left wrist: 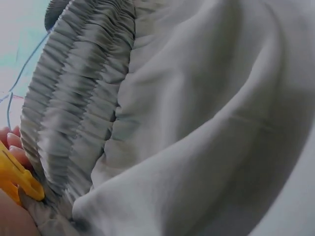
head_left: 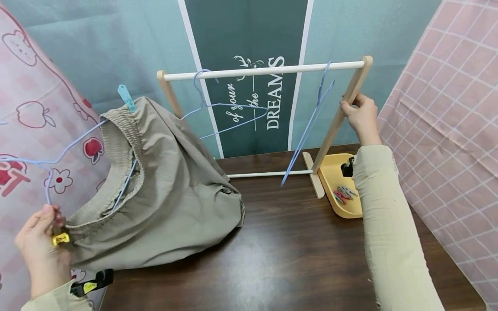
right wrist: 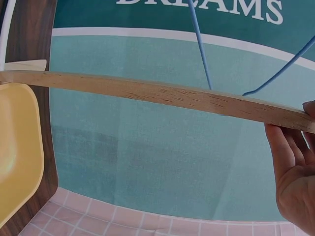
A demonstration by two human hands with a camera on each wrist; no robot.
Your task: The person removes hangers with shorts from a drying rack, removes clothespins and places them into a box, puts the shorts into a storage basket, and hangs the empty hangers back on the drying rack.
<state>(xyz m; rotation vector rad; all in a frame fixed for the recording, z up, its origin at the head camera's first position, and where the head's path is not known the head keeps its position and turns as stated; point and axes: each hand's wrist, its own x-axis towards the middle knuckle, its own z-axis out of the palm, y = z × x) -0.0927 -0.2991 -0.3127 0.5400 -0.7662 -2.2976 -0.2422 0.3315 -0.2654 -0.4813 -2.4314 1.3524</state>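
Note:
In the head view my left hand [head_left: 44, 242] grips a blue hanger [head_left: 48, 185] by its hook, at lower left. A grey-green garment [head_left: 183, 194] with a gathered elastic waistband [left wrist: 74, 93] hangs on that hanger, with a blue clothespin [head_left: 126, 98] on the far side of the waistband and a yellow clothespin [head_left: 60, 238] beside my left hand. My right hand [head_left: 362, 116] pinches the right wooden post [head_left: 338, 121] of a rack, near its upper part; the right wrist view shows fingers on both sides of the post [right wrist: 172, 93].
Two blue hangers [head_left: 233, 105] [head_left: 307, 129] hang on the rack's white top bar [head_left: 268, 70]. At the rack's right foot, a yellow tray [head_left: 334, 172] holds several small clothespins [head_left: 344, 194]. The dark wooden table [head_left: 272, 250] lies below; patterned cloths cover both sides.

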